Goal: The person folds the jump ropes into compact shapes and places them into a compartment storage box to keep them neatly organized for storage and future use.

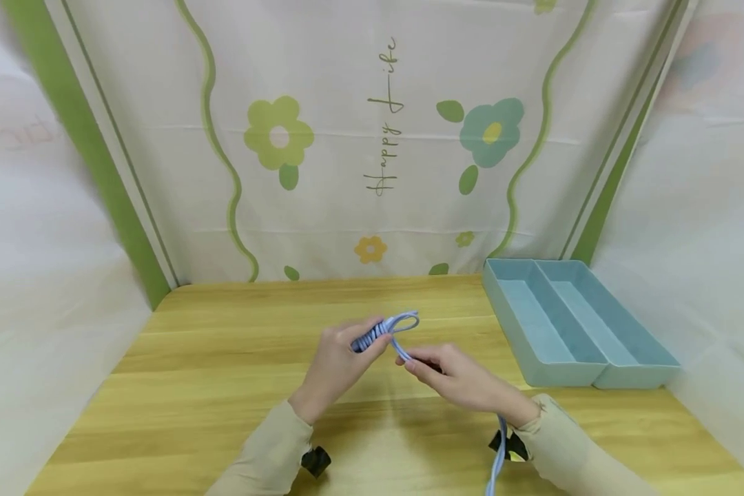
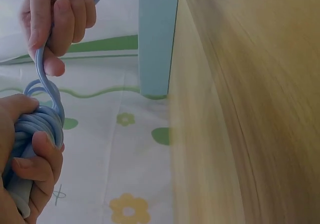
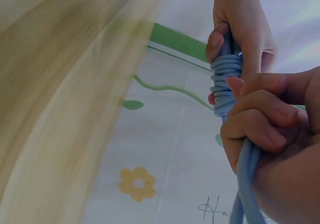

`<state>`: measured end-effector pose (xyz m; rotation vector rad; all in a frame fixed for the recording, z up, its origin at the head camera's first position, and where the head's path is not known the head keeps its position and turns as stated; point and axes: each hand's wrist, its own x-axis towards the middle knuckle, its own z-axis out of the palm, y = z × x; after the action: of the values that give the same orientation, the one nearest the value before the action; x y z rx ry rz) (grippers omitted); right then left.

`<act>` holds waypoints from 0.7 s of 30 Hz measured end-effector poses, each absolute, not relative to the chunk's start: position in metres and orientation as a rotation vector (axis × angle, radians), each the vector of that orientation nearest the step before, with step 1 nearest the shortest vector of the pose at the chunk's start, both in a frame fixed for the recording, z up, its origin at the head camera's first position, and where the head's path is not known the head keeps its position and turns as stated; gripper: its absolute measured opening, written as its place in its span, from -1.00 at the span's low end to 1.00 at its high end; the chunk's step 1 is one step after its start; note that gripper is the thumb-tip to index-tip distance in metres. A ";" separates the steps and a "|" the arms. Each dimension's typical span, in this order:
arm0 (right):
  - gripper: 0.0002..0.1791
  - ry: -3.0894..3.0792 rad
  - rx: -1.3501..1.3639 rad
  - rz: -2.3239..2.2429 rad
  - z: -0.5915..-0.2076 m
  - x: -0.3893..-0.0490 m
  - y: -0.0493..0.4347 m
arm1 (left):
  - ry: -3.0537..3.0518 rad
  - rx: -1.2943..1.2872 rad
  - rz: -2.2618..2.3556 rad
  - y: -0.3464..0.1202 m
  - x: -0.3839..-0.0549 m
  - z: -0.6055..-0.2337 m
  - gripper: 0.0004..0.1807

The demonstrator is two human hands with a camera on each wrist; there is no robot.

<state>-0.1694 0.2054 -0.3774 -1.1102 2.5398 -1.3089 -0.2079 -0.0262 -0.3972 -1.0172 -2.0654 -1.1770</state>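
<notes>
A light blue cord [image 1: 372,335] is wound in tight coils round its own bundle, and a loop sticks out at the far end. My left hand [image 1: 335,365] grips this coiled bundle, thumb and fingers on either side. Just to its right, my right hand [image 1: 465,379] pinches the doubled strand that leaves the coils. From there the cord's tail [image 3: 245,184] passes under the right palm and hangs by the wrist. The left wrist view shows the stacked coils [image 2: 42,121] and a pale piece [image 2: 20,194] in the left palm, its kind unclear.
Two blue-green trays [image 1: 533,375], or one with two compartments, stand at the table's back right. The wooden table [image 1: 223,386] ends at a flower-printed cloth [image 1: 328,207], with white cloth on both sides. Black devices [image 1: 315,461] sit at the wrists.
</notes>
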 end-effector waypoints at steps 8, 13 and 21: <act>-0.77 2.675 -1.162 -1.177 -0.368 -0.171 0.209 | -2.160 -1.092 -0.944 -0.029 -0.206 -0.394 -0.66; -0.80 2.713 -1.262 -1.087 -0.367 -0.171 0.211 | -2.239 -1.216 -0.933 -0.028 -0.203 -0.391 -0.66; -0.84 2.788 -1.429 -0.974 -0.370 -0.171 0.209 | -2.269 -1.352 -0.957 -0.032 -0.204 -0.391 -0.61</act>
<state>-0.1711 0.2092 -0.3700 -1.4293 2.7881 -0.9743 -0.2040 -0.0316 -0.3908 -1.3518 -2.2695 -0.9570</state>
